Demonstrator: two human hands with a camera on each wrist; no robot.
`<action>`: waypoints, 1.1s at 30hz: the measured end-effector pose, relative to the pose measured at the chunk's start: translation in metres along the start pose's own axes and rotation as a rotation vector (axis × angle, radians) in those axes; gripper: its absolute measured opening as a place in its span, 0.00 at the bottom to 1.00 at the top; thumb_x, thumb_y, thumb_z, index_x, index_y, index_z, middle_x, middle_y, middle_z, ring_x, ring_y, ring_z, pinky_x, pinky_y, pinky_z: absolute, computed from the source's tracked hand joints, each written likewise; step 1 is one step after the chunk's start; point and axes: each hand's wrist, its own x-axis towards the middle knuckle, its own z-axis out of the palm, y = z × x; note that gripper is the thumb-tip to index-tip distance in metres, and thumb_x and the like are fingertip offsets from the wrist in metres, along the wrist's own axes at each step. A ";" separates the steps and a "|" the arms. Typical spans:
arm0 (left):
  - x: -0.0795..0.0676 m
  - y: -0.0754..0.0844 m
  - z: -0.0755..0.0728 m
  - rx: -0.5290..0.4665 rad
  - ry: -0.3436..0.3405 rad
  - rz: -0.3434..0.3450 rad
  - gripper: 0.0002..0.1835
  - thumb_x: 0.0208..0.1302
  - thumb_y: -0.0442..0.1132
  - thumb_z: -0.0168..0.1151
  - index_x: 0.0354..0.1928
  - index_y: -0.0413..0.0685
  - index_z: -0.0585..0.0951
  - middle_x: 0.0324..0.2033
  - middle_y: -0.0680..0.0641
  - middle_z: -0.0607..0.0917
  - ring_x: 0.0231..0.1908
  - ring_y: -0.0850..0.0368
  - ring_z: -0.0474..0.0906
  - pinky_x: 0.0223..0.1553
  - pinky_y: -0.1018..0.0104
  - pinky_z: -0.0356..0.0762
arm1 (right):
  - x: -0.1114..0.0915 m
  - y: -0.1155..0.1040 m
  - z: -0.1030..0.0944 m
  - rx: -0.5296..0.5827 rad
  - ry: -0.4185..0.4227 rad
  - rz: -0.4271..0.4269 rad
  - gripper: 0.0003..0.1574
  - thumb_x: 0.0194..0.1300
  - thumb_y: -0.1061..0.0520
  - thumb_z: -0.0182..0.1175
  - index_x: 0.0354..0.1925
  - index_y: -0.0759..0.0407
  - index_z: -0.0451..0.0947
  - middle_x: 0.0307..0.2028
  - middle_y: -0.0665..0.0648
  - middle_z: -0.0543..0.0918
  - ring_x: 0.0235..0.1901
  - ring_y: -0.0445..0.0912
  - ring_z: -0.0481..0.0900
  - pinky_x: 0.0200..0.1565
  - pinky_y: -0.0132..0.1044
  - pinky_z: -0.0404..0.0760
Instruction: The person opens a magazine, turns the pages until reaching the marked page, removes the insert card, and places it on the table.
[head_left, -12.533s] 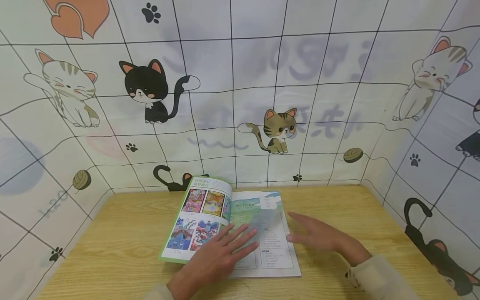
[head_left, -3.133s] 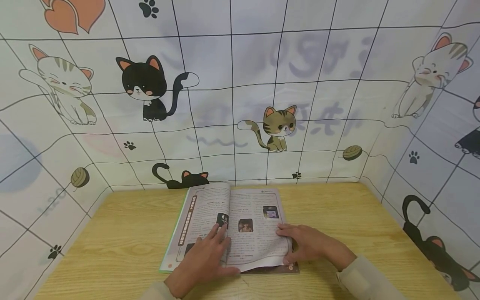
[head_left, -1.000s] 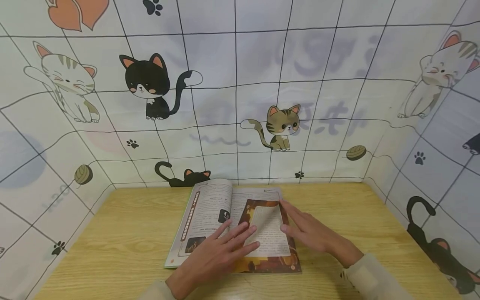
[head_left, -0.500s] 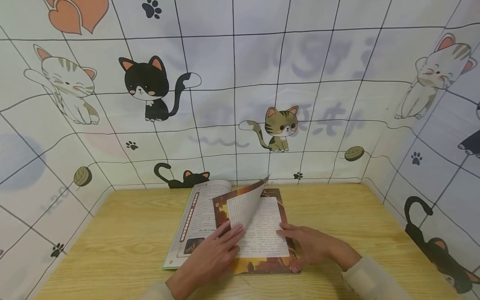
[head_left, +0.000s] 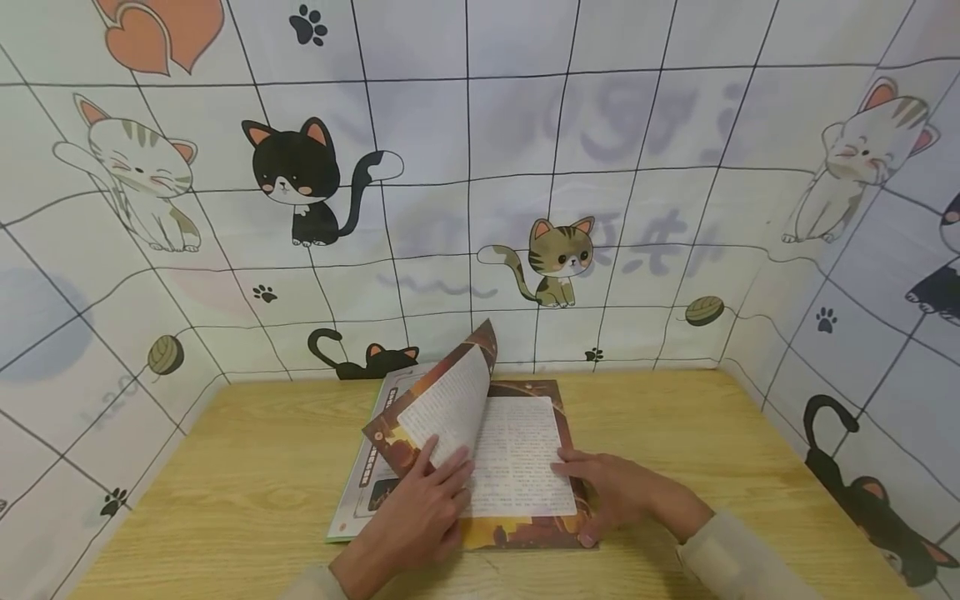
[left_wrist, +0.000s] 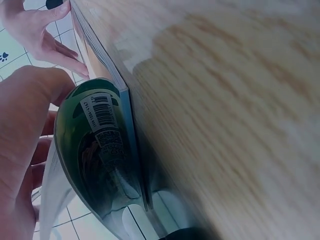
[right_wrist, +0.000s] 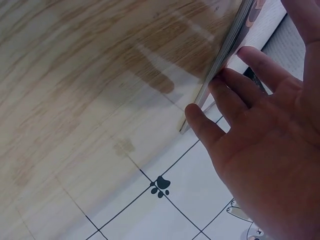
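An open magazine (head_left: 521, 458) lies on the table, its right page white with print inside a brown and yellow border. One curled page (head_left: 446, 400) stands partly turned over the left side, its top corner raised. My left hand (head_left: 412, 517) lies over the lower left side, fingers extended against this curled page. Along the right edge is my right hand (head_left: 637, 492), fingertips on the border and thumb at the lower corner. The left wrist view shows the green back cover (left_wrist: 95, 145) with a barcode. In the right wrist view the right hand's fingertips (right_wrist: 200, 122) touch the magazine's edge.
The wooden table (head_left: 247, 475) extends on both sides of the magazine. Behind it and at both sides stands a white grid-patterned wall covering (head_left: 420, 108) with printed cats, paw prints and yarn balls.
A spread with colourful pictures showed first, then one with text and small photos. Over the last second a brown-bordered page has swung leftward, and the right hand has come down to the lower corner.
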 end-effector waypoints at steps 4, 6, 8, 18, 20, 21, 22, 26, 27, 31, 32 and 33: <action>-0.001 0.000 0.002 -0.002 -0.009 -0.030 0.12 0.57 0.51 0.61 0.34 0.52 0.83 0.58 0.48 0.82 0.67 0.49 0.68 0.64 0.31 0.57 | 0.001 0.001 0.002 -0.005 0.006 0.007 0.65 0.41 0.36 0.79 0.71 0.60 0.66 0.73 0.64 0.62 0.69 0.61 0.65 0.63 0.59 0.68; 0.000 0.000 0.002 -0.015 -0.028 -0.048 0.12 0.57 0.52 0.60 0.34 0.52 0.83 0.58 0.48 0.82 0.67 0.49 0.69 0.64 0.30 0.57 | 0.001 0.001 0.003 -0.011 0.010 0.007 0.64 0.41 0.36 0.79 0.71 0.60 0.66 0.73 0.64 0.62 0.69 0.61 0.65 0.63 0.58 0.68; 0.000 0.000 0.002 -0.037 -0.056 -0.068 0.13 0.58 0.53 0.60 0.35 0.52 0.84 0.58 0.48 0.81 0.67 0.49 0.69 0.64 0.30 0.58 | 0.001 0.001 0.003 -0.017 0.013 0.004 0.64 0.41 0.36 0.79 0.71 0.60 0.67 0.73 0.64 0.62 0.69 0.61 0.65 0.63 0.58 0.68; -0.002 0.000 0.004 -0.169 -0.141 -0.167 0.11 0.60 0.53 0.60 0.34 0.55 0.82 0.63 0.47 0.77 0.67 0.48 0.68 0.54 0.31 0.70 | -0.001 0.003 0.002 0.000 0.015 -0.012 0.66 0.41 0.32 0.77 0.71 0.61 0.66 0.74 0.65 0.61 0.70 0.62 0.63 0.63 0.60 0.68; -0.003 0.000 0.005 -0.183 -0.137 -0.179 0.10 0.59 0.52 0.60 0.32 0.55 0.80 0.63 0.46 0.77 0.67 0.48 0.69 0.51 0.33 0.73 | -0.001 0.003 0.002 -0.004 0.018 -0.015 0.66 0.41 0.32 0.77 0.71 0.61 0.66 0.73 0.64 0.61 0.70 0.62 0.63 0.63 0.60 0.68; -0.003 0.000 0.005 -0.187 -0.135 -0.184 0.10 0.59 0.52 0.59 0.32 0.55 0.80 0.63 0.46 0.77 0.66 0.48 0.69 0.50 0.34 0.74 | -0.001 0.003 0.002 -0.005 0.019 -0.016 0.66 0.41 0.32 0.77 0.71 0.61 0.66 0.73 0.64 0.61 0.69 0.62 0.63 0.62 0.60 0.68; -0.003 0.000 0.006 -0.188 -0.132 -0.187 0.10 0.59 0.52 0.59 0.33 0.55 0.80 0.63 0.46 0.77 0.66 0.48 0.69 0.49 0.35 0.75 | -0.001 0.003 0.002 -0.004 0.020 -0.016 0.66 0.41 0.33 0.77 0.71 0.60 0.66 0.73 0.64 0.61 0.69 0.62 0.64 0.62 0.60 0.68; -0.003 -0.001 0.005 -0.191 -0.130 -0.196 0.12 0.59 0.52 0.60 0.35 0.54 0.82 0.63 0.46 0.77 0.65 0.47 0.70 0.48 0.37 0.76 | -0.001 0.002 0.002 -0.001 0.020 -0.013 0.65 0.41 0.34 0.77 0.71 0.60 0.66 0.73 0.64 0.62 0.69 0.62 0.64 0.62 0.60 0.68; -0.003 -0.001 0.004 -0.188 -0.131 -0.199 0.12 0.59 0.53 0.60 0.35 0.54 0.82 0.63 0.46 0.78 0.65 0.47 0.70 0.49 0.38 0.76 | -0.002 0.002 0.002 0.003 0.019 -0.011 0.65 0.41 0.34 0.78 0.71 0.60 0.66 0.73 0.64 0.62 0.69 0.62 0.64 0.62 0.60 0.68; -0.002 -0.002 0.004 -0.185 -0.128 -0.209 0.12 0.58 0.53 0.60 0.32 0.53 0.81 0.62 0.45 0.78 0.65 0.46 0.70 0.48 0.39 0.75 | -0.002 0.001 0.002 0.013 0.015 -0.004 0.65 0.41 0.34 0.77 0.71 0.60 0.66 0.74 0.63 0.61 0.69 0.62 0.64 0.62 0.60 0.68; -0.002 -0.002 0.004 -0.187 -0.128 -0.212 0.11 0.58 0.52 0.60 0.31 0.53 0.80 0.62 0.45 0.78 0.65 0.46 0.70 0.48 0.38 0.75 | -0.002 0.001 0.001 0.016 0.014 -0.004 0.65 0.41 0.34 0.77 0.71 0.60 0.66 0.74 0.63 0.61 0.69 0.62 0.64 0.62 0.60 0.68; -0.002 -0.002 0.004 -0.193 -0.130 -0.217 0.11 0.57 0.52 0.60 0.30 0.53 0.79 0.61 0.44 0.79 0.65 0.46 0.70 0.48 0.38 0.75 | -0.002 0.001 0.001 0.020 0.013 -0.002 0.65 0.41 0.34 0.77 0.71 0.60 0.66 0.74 0.63 0.61 0.69 0.62 0.63 0.62 0.60 0.68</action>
